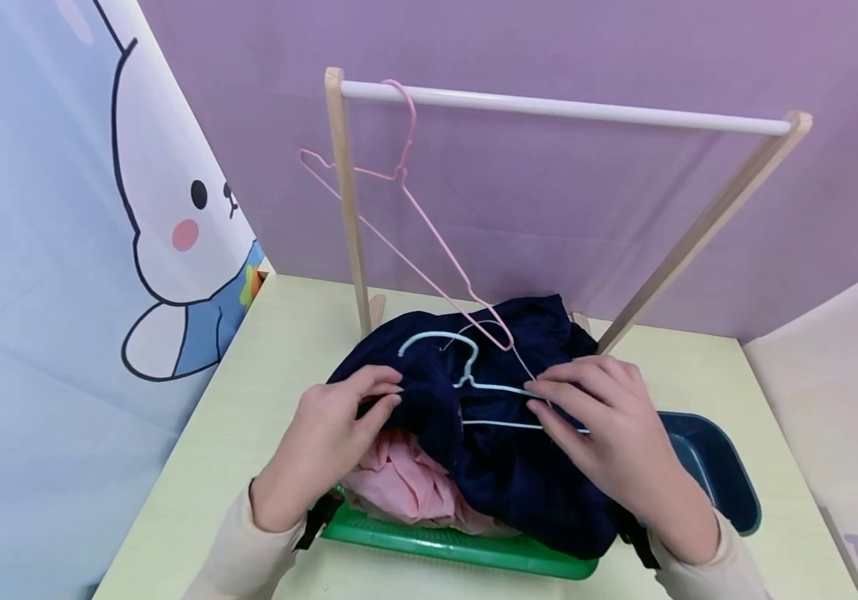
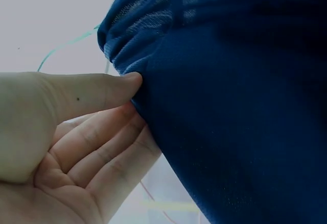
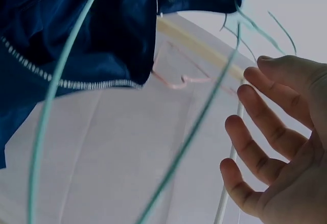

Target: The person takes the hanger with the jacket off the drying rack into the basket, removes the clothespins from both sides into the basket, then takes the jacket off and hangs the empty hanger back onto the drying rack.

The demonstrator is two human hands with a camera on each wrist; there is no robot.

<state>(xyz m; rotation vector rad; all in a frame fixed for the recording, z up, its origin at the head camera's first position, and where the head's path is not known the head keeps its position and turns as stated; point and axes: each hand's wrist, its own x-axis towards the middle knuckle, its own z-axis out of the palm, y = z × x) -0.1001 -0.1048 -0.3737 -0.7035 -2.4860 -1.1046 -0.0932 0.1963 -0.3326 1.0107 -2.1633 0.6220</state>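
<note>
2 hands (image 1: pixel 338 427) at garment (image 1: pixel 507 479) edge, perhaps hanger (image 1: pixel 468 372)

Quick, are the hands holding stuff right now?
Left hand: pinching the navy garment.
Right hand: open beside the pale blue hanger, no grip visible.

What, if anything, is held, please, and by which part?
The left hand pinches the navy garment by an edge; whether the right hand holds anything cannot be told.

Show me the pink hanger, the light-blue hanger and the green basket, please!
Pink hanger (image 1: pixel 401 172): head view, on its neck, below the hook.
Light-blue hanger (image 1: pixel 468 375): head view, at the base of its hook.
Green basket (image 1: pixel 459 548): head view, on its near rim.
</note>
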